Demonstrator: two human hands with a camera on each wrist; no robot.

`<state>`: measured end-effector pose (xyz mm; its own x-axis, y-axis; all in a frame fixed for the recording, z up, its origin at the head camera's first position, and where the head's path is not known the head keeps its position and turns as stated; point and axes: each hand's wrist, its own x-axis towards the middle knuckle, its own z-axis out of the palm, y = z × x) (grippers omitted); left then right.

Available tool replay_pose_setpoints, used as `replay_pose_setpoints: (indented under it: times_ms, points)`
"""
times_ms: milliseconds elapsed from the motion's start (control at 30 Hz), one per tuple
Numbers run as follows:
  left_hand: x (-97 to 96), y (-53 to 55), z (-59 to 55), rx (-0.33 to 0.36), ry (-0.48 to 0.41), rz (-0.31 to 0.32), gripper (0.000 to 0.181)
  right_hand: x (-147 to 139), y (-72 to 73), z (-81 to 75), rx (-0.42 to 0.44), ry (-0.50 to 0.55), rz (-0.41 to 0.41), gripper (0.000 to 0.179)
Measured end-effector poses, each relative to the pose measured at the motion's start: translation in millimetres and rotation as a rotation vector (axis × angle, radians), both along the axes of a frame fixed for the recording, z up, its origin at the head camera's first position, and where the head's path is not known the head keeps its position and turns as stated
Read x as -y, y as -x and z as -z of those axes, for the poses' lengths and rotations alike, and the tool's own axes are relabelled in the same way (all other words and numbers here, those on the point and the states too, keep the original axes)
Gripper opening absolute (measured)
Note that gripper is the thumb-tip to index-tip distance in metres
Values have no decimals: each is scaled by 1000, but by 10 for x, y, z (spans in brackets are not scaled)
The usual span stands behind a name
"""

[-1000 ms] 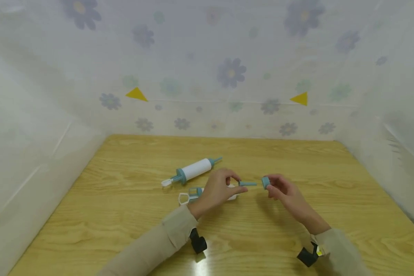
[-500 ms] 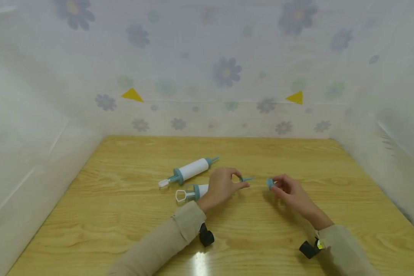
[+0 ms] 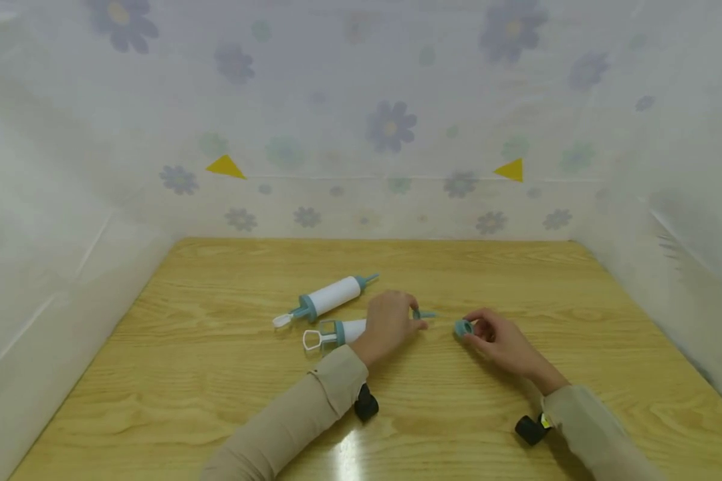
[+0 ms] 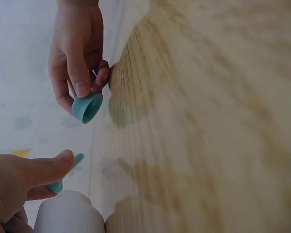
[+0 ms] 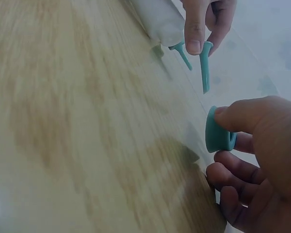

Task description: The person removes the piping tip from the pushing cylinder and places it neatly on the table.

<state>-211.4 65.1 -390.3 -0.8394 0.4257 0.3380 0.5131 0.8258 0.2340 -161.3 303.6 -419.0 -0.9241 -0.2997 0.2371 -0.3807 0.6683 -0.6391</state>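
My left hand (image 3: 388, 324) pinches a slim teal nozzle (image 5: 205, 73) by its flared end, its narrow tip pointing to the right. Across a small gap, my right hand (image 3: 507, 344) holds a teal ring-shaped cap (image 3: 464, 328) between thumb and fingers. The cap's hollow opening shows in the left wrist view. Below and behind my left hand lies a syringe-like tube with a white barrel (image 3: 353, 330), teal collar and white loop handle (image 3: 312, 340); the hand hides its front part in the head view.
Farther back on the wooden table (image 3: 216, 401) lies a similar whole white tube (image 3: 335, 297), its teal nozzle pointing to the back right. A flower-patterned white sheet (image 3: 337, 120) encloses the table at the back and sides.
The right hand has turned the ring cap so its opening shows in the head view. The left hand still holds the nozzle, which has shifted slightly. The head view has drifted slightly.
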Motion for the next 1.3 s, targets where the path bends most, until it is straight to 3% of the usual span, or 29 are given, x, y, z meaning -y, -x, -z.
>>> replay_pose_setpoints:
  times_ms: [133,300,633,833,1167,1300]
  points:
    - [-10,11,-15,43,29,27,34,19,32,30,-18,-21,-14,23]
    - [-35,33,-33,113,43,67,32,55,45,43,-13,-66,29,26]
    - [-83,75,-23,207,114,50,30,114,69,96,-22,-99,94,28]
    - [-83,72,-17,198,179,23,40,154,47,80,-26,-98,104,28]
    - [-62,55,16,147,214,41,58,154,47,73,-22,-95,84,33]
    - [-71,67,10,193,211,37,43,135,44,49,2,-97,81,34]
